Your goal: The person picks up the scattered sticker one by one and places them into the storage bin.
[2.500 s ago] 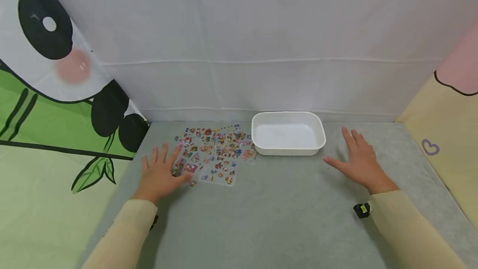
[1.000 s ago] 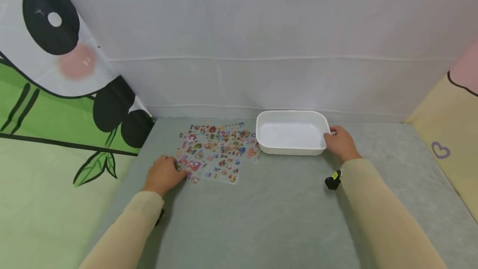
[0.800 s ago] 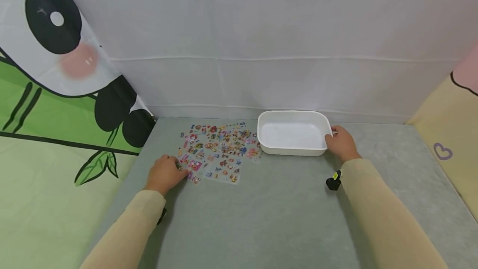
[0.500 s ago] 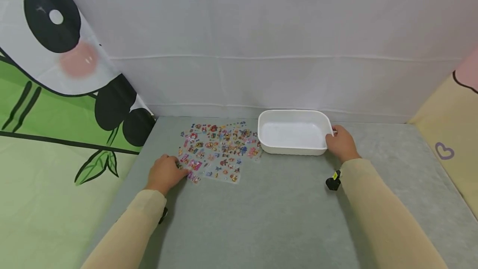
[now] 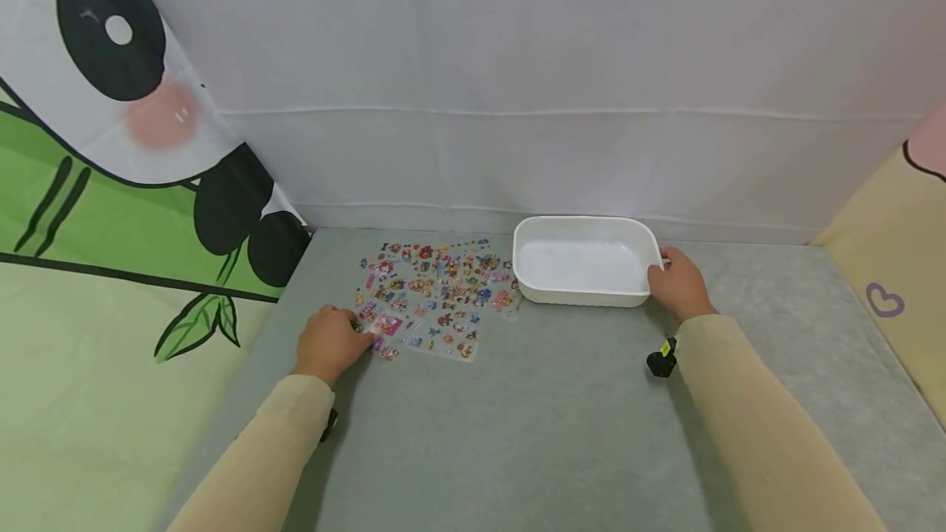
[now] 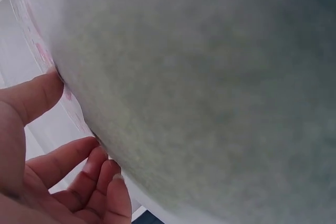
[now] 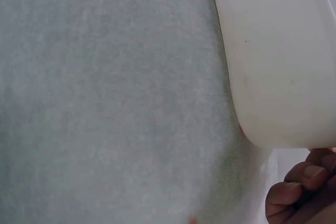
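Tabletop (image 5: 532,417): sticker sheets (image 5: 436,294), tray (image 5: 587,257) between hands (image 5: 330,343) (image 5: 681,284)

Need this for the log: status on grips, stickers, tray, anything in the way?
Left grip at near-left edge of sticker sheets, pinch unclear. Right grip holds right end of white tray. Sheets spread on table, left of tray. Nothing seen blocking.
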`<state>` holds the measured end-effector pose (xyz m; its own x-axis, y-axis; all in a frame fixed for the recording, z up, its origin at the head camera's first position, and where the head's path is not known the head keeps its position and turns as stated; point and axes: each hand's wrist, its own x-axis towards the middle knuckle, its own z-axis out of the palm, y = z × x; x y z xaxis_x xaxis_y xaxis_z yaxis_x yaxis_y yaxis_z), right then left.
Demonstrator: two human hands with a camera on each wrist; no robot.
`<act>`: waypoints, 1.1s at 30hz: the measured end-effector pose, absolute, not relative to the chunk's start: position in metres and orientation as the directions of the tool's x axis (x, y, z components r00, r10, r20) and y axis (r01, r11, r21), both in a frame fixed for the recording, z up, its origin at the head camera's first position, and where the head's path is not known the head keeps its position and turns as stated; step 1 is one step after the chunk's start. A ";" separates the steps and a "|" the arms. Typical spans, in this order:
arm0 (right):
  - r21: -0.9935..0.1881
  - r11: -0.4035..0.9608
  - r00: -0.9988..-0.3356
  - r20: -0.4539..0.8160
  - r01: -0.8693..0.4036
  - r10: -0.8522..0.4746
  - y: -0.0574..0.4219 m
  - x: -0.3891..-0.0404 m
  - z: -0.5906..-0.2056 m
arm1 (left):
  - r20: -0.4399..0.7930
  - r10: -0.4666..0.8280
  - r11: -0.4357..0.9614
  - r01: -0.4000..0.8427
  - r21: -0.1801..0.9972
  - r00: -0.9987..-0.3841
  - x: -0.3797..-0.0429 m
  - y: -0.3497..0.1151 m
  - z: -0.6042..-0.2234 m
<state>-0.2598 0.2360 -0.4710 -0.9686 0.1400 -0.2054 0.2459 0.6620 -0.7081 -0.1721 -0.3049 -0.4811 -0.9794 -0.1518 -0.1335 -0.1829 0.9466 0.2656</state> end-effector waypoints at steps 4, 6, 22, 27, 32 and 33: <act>-0.708 0.665 -0.971 -0.197 0.239 0.138 0.237 -0.259 -0.471 | -0.141 -0.174 0.936 -0.208 0.285 -0.975 -0.175 -0.304 -0.478; -0.707 0.666 -0.971 -0.196 0.238 0.138 0.238 -0.259 -0.472 | -0.147 -0.176 0.933 -0.213 0.290 -0.973 -0.176 -0.302 -0.476; -0.710 0.658 -0.968 -0.203 0.250 0.148 0.236 -0.260 -0.473 | -0.183 -0.226 0.905 -0.276 0.324 -0.957 -0.175 -0.303 -0.475; -0.701 0.668 -0.968 -0.206 0.250 0.146 0.236 -0.260 -0.471 | -0.173 -0.223 0.906 -0.270 0.327 -0.959 -0.174 -0.302 -0.475; -0.706 0.658 -0.965 -0.217 0.260 0.149 0.235 -0.260 -0.469 | -0.155 -0.227 0.904 -0.267 0.334 -0.961 -0.177 -0.306 -0.477; -0.707 0.658 -0.965 -0.217 0.260 0.149 0.235 -0.260 -0.469 | -0.159 -0.229 0.902 -0.271 0.336 -0.960 -0.178 -0.307 -0.477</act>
<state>-0.2596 0.2348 -0.4695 -0.9648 0.1492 -0.2166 0.2604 0.6576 -0.7070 -0.1775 -0.3067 -0.4768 -0.9604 -0.2289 -0.1587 -0.2706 0.9020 0.3364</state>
